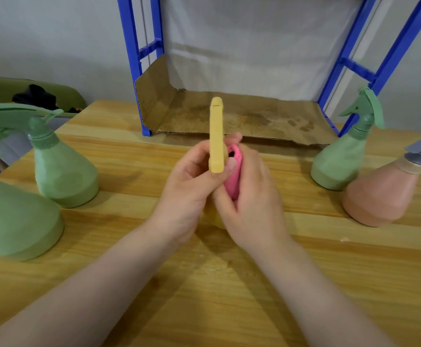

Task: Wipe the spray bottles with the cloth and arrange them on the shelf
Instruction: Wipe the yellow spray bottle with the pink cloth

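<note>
at table centre | both hands grip yellow spray bottle [216, 136] | shelf [229, 113] open behind

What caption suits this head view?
Both hands wipe a yellow spray bottle with a pink cloth before an empty shelf.

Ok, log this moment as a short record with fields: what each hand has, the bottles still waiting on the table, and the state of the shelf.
left hand: left hand holds the yellow spray bottle by its spray head
right hand: right hand presses the pink cloth against the bottle
left of table: two green bottles
right of table: green bottle, pink bottle
shelf: blue shelf, cardboard liner, no bottles on it
surface: wooden table
</note>
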The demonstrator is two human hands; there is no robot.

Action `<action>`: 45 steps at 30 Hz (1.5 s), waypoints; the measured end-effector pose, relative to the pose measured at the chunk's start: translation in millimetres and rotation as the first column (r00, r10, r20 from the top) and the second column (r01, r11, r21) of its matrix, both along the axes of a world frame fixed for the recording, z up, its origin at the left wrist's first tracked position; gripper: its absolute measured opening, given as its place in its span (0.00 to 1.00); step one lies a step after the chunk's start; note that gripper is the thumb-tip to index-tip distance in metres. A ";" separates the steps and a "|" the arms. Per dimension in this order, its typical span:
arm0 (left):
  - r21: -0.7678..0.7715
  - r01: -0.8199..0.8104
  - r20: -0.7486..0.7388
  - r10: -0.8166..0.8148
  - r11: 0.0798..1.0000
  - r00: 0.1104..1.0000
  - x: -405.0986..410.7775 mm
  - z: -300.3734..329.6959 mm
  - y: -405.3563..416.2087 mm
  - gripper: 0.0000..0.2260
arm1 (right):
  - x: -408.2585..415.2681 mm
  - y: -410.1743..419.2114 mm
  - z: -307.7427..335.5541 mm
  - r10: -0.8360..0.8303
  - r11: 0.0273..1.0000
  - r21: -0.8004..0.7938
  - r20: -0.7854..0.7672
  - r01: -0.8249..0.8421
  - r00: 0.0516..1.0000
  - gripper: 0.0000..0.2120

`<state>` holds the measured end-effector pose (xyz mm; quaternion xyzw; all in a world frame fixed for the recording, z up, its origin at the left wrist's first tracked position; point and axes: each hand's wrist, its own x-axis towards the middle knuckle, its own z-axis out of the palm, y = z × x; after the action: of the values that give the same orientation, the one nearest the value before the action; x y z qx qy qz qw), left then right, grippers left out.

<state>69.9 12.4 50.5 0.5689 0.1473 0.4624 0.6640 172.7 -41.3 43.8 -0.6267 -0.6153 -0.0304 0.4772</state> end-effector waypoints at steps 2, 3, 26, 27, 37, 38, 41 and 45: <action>-0.021 -0.030 0.045 0.031 0.999 0.998 -0.4 0.6 1.4 0.11 | -1.7 -0.6 0.0 0.036 0.999 -0.030 0.004 -0.036 0.999 0.23; -0.034 -0.042 0.062 0.044 0.999 0.997 -0.9 0.5 2.3 0.11 | -1.7 -0.8 -0.7 0.042 0.998 -0.043 0.006 -0.042 0.999 0.24; -0.096 -0.212 0.191 0.227 0.973 0.955 -21.0 15.7 30.6 0.16 | 8.5 6.2 -19.5 0.179 0.962 -0.136 -0.339 -0.236 0.923 0.34; -0.042 -0.217 0.147 0.221 0.975 0.964 -20.9 14.0 29.6 0.16 | 10.1 6.4 -18.6 0.184 0.957 -0.158 -0.322 -0.244 0.929 0.33; 0.132 0.105 -0.227 -0.073 0.986 0.971 -19.9 6.8 10.3 0.21 | 13.7 -2.5 2.7 0.326 0.891 -0.238 -0.257 -0.387 0.910 0.16; 0.122 0.136 -0.259 -0.101 0.983 0.961 -19.4 8.0 8.5 0.19 | 13.4 -2.9 2.7 0.329 0.886 -0.241 -0.276 -0.397 0.903 0.15; 0.063 0.120 -0.264 -0.100 0.991 0.959 -18.8 12.0 5.2 0.16 | 13.1 -1.9 0.4 0.339 0.876 -0.219 -0.354 -0.429 0.872 0.25; 0.010 -0.025 -0.228 0.027 1.000 0.973 -15.0 7.7 8.0 0.24 | 15.9 2.7 -2.6 0.324 0.853 -0.236 -0.462 -0.466 0.826 0.27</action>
<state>54.9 20.3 58.3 0.6185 0.2281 0.4032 0.6346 188.6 -38.6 41.2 -0.5480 -0.6161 0.3074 0.4750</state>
